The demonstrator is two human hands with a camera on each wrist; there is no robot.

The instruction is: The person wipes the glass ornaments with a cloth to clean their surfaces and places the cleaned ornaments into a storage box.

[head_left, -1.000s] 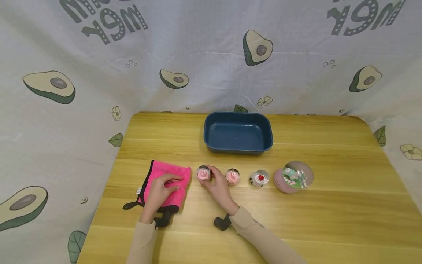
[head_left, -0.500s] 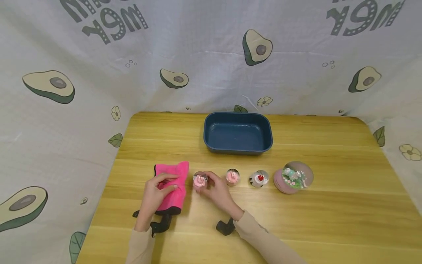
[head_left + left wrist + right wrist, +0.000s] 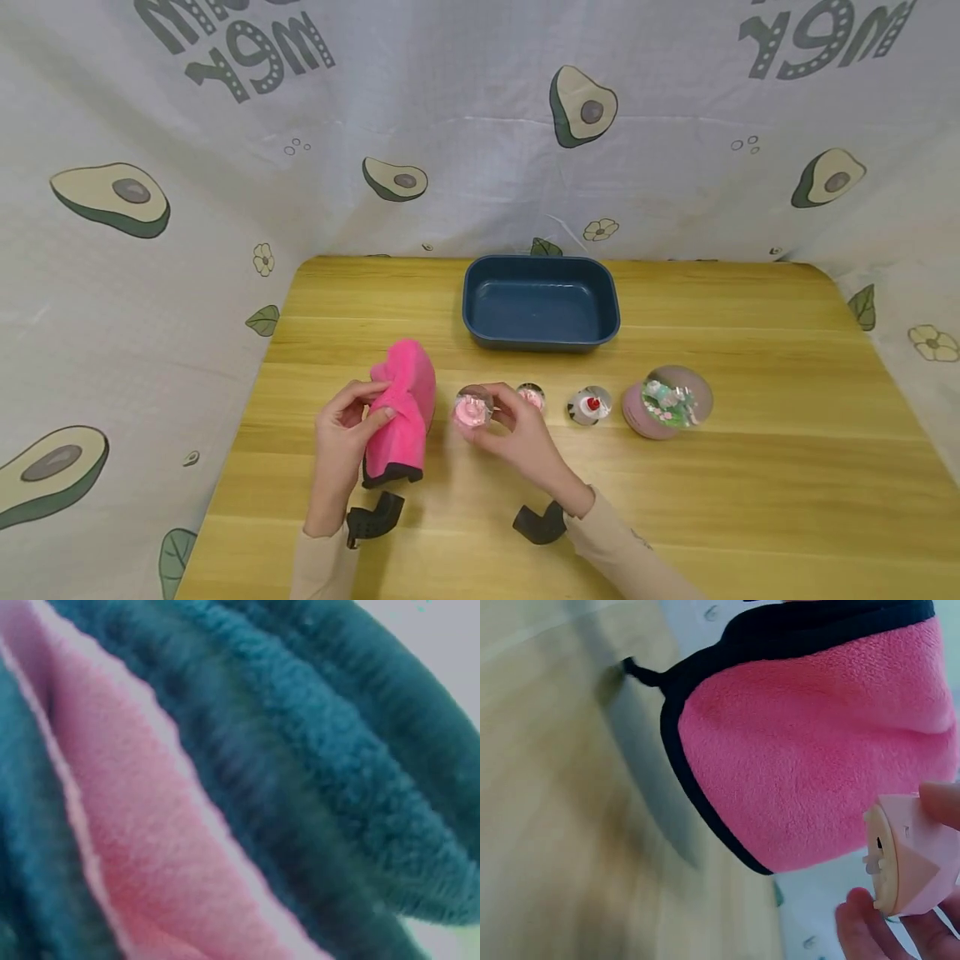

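Observation:
My left hand (image 3: 339,433) pinches a pink cloth (image 3: 411,400) with black edging between thumb and fingers; the cloth hangs folded from the grip. Blurred pink pile and a dark fuzzy edge of the cloth (image 3: 157,795) fill the left wrist view. Just to the right, my right hand (image 3: 531,437) holds a small snow globe (image 3: 472,410) with a pink figure inside, gripping it by its base. The right wrist view shows the globe's faceted pale pink base (image 3: 924,851) with its underside turned sideways, close to the cloth (image 3: 817,757).
A second small pink globe (image 3: 533,393) stands partly behind my right hand. To its right are a globe with a red-topped figure (image 3: 590,407) and a larger pink-based snow globe (image 3: 667,404). A blue rectangular tub (image 3: 540,340) stands at the table's back.
The cloth has been lifted and bunched upward, from lying flat to hanging in my left hand. The small globe has been raised and shifted slightly right; my right hand moved right with it.

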